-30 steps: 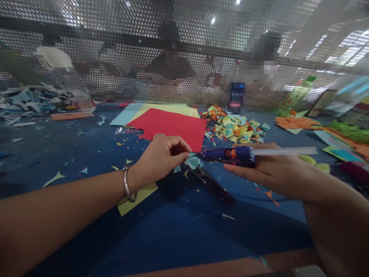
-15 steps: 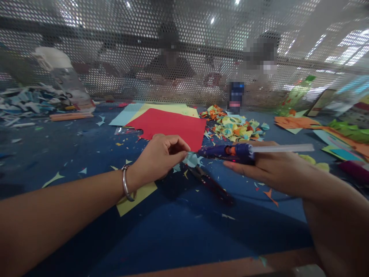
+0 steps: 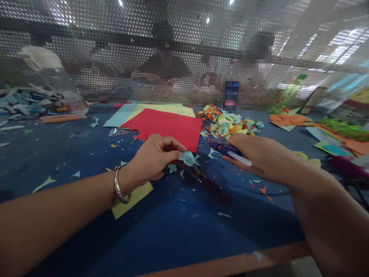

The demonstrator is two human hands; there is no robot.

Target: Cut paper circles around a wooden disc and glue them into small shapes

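Between the thumb and fingers of my left hand is a small light-blue paper piece, rounded and curled. My right hand is wrapped round a dark blue hot glue gun, a whitish glue stick jutting from its back end. The gun's nozzle points left and stands apart from the paper piece. Below and between the hands lie dark-handled scissors. Just beyond my left hand rests a red paper sheet with cut-out edges. Part of a yellow paper shows under my left wrist.
Paper scraps litter the blue table. A pile of small folded paper pieces lies at the back, with a bottle far left and a green-capped bottle far right. A perforated screen stands behind; people sit beyond it.
The glue gun has drawn back to the right, away from the blue paper piece, and tilted so its glue stick points toward me. My left hand keeps its pinch on the paper piece.
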